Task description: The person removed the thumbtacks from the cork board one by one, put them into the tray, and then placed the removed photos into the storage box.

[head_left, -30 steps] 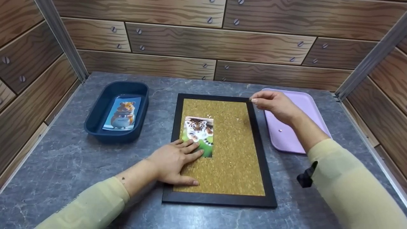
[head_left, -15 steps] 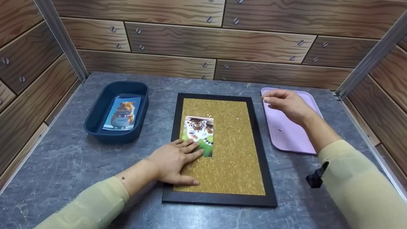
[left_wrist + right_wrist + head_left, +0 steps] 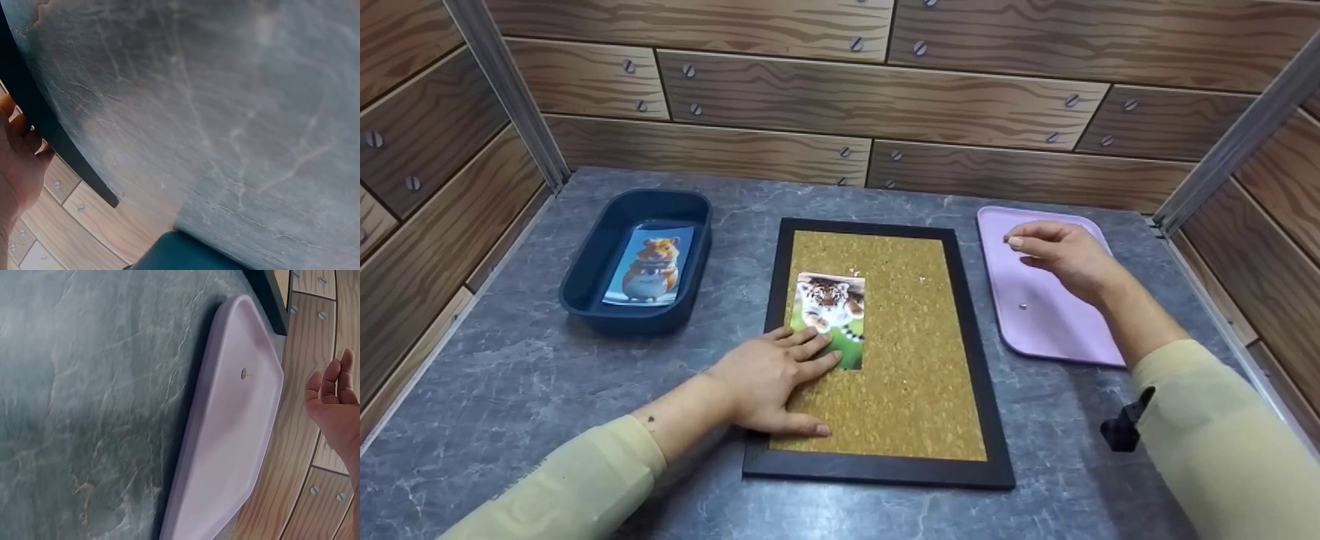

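From my remote seat I see the left hand spread straight-fingered on one glossy tiger picture, probably steadying it against the one black-framed cork board. Farther off, one small silvery stud sits on the lilac rectangular tray, whose rim should contain it. One hamster picture lies in the deep blue tub (any beneath would be hidden). Above the tray, the right hand pinches one tiny, unidentifiable thing.

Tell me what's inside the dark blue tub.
A hamster picture lies face up in the dark blue tub; anything beneath the picture is covered and can't be seen.
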`<state>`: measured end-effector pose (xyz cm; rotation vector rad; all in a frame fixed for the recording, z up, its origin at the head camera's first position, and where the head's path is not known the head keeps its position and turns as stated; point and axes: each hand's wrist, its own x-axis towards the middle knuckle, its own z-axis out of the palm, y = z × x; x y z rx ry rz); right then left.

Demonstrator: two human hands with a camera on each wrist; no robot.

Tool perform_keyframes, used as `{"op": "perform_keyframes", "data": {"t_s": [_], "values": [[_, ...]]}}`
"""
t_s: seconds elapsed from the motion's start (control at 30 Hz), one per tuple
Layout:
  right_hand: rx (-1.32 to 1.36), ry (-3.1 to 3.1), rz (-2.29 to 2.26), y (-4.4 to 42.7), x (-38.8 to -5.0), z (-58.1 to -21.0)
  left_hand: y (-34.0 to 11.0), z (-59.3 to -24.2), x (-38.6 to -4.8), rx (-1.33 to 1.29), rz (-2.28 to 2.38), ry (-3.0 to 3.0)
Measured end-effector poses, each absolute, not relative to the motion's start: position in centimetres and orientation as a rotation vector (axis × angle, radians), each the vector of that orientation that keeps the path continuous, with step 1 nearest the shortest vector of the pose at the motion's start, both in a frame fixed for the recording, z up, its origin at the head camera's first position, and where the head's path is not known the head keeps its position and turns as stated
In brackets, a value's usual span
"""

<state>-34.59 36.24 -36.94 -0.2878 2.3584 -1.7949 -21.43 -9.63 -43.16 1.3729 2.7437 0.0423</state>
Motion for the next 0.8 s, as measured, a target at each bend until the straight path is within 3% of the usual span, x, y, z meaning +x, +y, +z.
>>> {"op": "perform_keyframes", "data": {"t_s": [0.8], "values": [[-0.192,2.436,-1.691,40.0,-34.3,-38.5,-9.7,-43.3,-21.5,1.383,0.053,2.739]]}}
